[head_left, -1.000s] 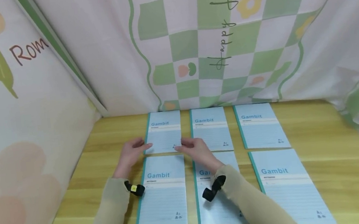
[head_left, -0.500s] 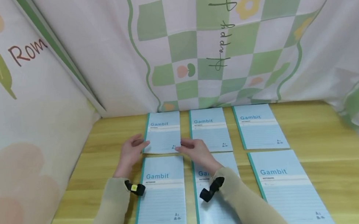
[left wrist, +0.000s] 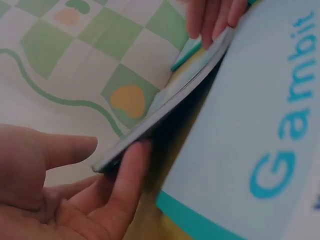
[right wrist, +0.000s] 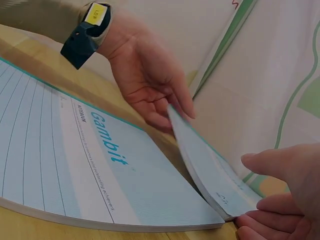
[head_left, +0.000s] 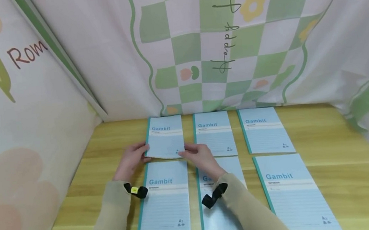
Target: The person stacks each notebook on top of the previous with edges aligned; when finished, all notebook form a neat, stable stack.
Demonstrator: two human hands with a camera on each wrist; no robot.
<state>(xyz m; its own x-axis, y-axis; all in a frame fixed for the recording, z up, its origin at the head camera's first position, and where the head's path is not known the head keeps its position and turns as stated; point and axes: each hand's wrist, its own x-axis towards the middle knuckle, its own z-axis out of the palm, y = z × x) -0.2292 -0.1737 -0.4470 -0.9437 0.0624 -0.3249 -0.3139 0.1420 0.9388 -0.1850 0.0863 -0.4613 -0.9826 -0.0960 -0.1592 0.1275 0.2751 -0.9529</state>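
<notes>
Six blue Gambit notebooks lie in two rows. My left hand (head_left: 130, 159) holds the back-left notebook (head_left: 164, 138) at its left edge, fingers bent underneath and thumb beside the top. In the left wrist view that notebook's edge (left wrist: 165, 107) is raised and bowed above the front-left notebook (left wrist: 240, 135). At the lower right corner, my right hand (head_left: 203, 157) touches the edge with its fingers. The right wrist view shows the right thumb (right wrist: 267, 162) held apart over the cover, while the lifted left corner is at my left hand (right wrist: 150, 75).
The back-middle notebook (head_left: 215, 134) and back-right notebook (head_left: 265, 130) lie flat. In front are the front-middle notebook (head_left: 219, 213), partly under my right forearm, and the front-right notebook (head_left: 294, 193). A patterned curtain (head_left: 187, 46) hangs behind the wooden table (head_left: 88, 201).
The back-left notebook's near left side has risen and bent, and it has shifted slightly left. My left fingers have gone under its edge. The right hand stays at the right corner.
</notes>
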